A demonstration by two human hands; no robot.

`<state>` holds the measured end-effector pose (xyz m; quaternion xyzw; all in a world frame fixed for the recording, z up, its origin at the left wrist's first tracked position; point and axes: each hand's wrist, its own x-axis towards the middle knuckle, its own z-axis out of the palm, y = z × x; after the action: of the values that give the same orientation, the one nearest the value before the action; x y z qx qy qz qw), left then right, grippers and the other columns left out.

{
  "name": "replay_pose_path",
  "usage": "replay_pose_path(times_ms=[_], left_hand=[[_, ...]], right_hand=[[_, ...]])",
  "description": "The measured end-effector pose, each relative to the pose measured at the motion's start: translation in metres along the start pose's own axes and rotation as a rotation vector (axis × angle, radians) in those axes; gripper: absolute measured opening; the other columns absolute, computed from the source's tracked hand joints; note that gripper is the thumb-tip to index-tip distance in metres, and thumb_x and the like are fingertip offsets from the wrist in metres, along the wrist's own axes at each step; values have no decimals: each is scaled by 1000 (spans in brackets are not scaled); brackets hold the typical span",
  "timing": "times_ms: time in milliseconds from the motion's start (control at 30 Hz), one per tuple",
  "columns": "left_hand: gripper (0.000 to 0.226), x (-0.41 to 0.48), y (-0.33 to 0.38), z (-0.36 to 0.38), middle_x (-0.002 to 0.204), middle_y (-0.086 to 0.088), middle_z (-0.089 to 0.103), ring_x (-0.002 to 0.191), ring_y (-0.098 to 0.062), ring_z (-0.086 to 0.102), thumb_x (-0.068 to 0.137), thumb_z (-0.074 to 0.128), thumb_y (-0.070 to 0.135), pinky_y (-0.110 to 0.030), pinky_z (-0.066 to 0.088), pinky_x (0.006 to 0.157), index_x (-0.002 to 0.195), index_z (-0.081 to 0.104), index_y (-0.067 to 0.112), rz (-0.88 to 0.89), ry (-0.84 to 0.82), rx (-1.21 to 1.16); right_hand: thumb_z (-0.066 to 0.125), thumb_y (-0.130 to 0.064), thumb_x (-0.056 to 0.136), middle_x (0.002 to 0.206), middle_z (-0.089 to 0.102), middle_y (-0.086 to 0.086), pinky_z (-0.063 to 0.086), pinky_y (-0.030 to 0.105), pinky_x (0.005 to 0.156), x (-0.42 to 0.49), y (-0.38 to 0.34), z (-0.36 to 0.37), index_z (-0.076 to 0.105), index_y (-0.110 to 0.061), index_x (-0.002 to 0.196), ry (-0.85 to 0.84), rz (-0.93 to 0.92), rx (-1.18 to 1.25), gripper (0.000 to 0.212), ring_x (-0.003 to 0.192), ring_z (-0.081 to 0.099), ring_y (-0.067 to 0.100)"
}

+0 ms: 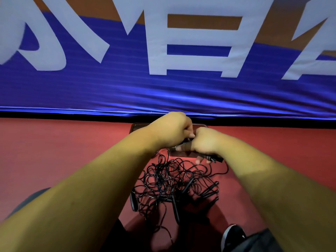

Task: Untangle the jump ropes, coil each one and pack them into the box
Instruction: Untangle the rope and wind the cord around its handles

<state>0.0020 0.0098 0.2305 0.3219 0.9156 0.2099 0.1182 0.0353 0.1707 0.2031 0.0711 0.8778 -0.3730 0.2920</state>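
1. Head view, looking down at a red carpeted floor (54,151), backed by a blue fabric banner with large white characters (163,88) and a black strip along its foot.
2. On the floor just before that strip: a dark, shallow rectangular box (138,128), mostly hidden behind both hands, only its left corner and near edge showing.
3. Above the box: left hand (174,130), fingers curled tight, knuckles touching the right hand (203,142). Clamped on something black where the two meet, apparently the far end of the handle, though too hidden to be sure.
4. Right hand: fingers wrapped round a slim black plastic handle (215,158), its end poking out toward the lower right, thumb laid straight toward the left hand.
5. Trailing from the handle, a thin cord looping down to the right and into a tangled heap of thin black jump ropes (163,182), lying on the floor between the forearms, nearer the body than the box and just touching its near edge.
6. Within and around the heap: several loose black handles (211,190), pointing different ways, all resting on the floor.
7. Bottom right: a black sports shoe with white trim (234,235), beside dark grey clothing (258,240). At the left edge, more grey fabric under the left forearm.
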Motion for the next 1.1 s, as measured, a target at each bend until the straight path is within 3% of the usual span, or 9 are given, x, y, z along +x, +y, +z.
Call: replay_pose_path(times_ms=[100,233,367,500,633,733,833,967,1100], left_hand=[[16,-4,6,-6,99,-5,69,93,-22,63,99,67,28,-38,51,85,93,76,15,27,41,19],[18,-7,0,-15,101,4,73,93,-13,66,100,65,19,-31,52,87,108,81,21,-26,67,-53],[10,-7,-12,-18,95,6,80,91,-10,74,92,79,16,-28,57,90,99,83,21,-168,110,-271],[8,-8,-22,-17,91,2,81,91,-18,76,86,85,11,-37,59,91,91,81,16,-223,103,-399],[8,-8,-24,-14,84,-5,79,76,-22,76,88,81,6,-42,64,76,89,79,13,-225,111,-465],[9,-9,-25,-14,70,-1,75,60,-10,66,89,79,2,-30,59,61,90,80,10,-225,131,-541],[14,-11,-26,-15,82,1,79,65,-4,64,88,80,2,-21,57,66,97,83,13,-214,123,-653],[17,-10,-31,-11,76,3,77,63,-5,64,91,75,-2,-19,56,63,103,81,9,-285,91,-833],[7,-5,-37,-5,90,-9,75,76,-13,72,92,75,1,-22,63,68,98,76,5,-476,107,-1129]], right_hand=[[79,-30,95,94,82,9,55,39,56,5,2,-4,71,-18,100,37,-2,127,15,68,77,34],[75,-28,99,101,80,12,56,37,53,18,13,-5,70,-15,109,131,-32,278,17,54,67,23],[71,-21,101,91,72,9,51,30,47,18,10,-8,68,-14,106,143,-60,453,10,53,59,19],[69,-20,103,67,66,3,49,31,47,16,6,-5,62,-12,103,62,-67,555,12,51,56,17],[64,-13,100,79,59,9,50,33,52,13,1,-5,59,-14,106,68,-53,642,7,54,56,19],[65,-30,92,78,56,5,44,32,56,10,-1,-9,59,-14,97,9,-19,746,17,54,51,19],[65,-64,95,72,55,1,42,29,50,9,-4,-10,60,-17,95,19,-15,780,48,49,46,19],[57,-49,106,73,55,4,39,29,50,6,-11,-6,61,-16,102,84,-79,800,33,49,43,22],[54,-38,109,75,56,5,39,30,51,8,-16,-4,58,-15,109,112,-161,842,23,50,43,22]])
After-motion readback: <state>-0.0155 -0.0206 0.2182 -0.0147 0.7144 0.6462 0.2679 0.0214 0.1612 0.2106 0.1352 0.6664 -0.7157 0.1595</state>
